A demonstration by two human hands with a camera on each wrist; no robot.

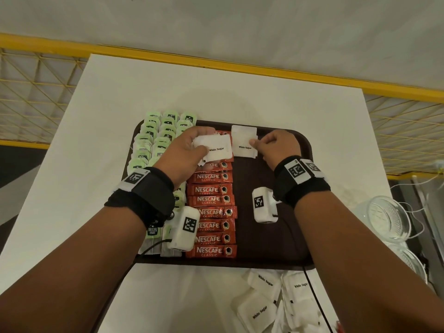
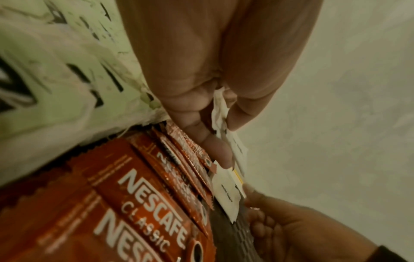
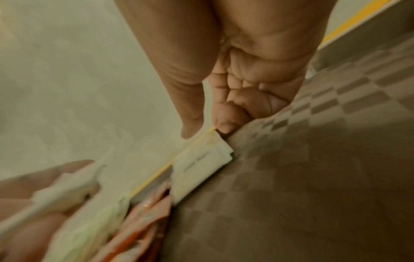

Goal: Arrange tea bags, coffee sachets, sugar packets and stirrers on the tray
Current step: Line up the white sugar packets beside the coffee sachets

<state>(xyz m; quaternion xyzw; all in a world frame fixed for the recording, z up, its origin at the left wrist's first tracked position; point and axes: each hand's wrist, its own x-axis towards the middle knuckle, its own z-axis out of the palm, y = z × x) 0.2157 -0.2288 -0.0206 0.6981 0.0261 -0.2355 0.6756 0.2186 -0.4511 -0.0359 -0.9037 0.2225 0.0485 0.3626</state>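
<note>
A dark brown tray (image 1: 298, 150) lies flat on the table. Pale green tea bags (image 1: 153, 140) overlap in columns at its 9 o'clock side, running past the 11 o'clock corner. Beside them, red Nescafe coffee sachets (image 1: 211, 213) form one straight column from 12 to 6 o'clock, each lying crosswise. A small stack of white sugar packets (image 1: 243, 143) sits flat at 12 o'clock, just beside the sachets. Another stack of white packets (image 1: 215, 150) is held above the column's top. Loose sugar packets (image 1: 262, 306) lie heaped off the tray at 5 o'clock.
</note>
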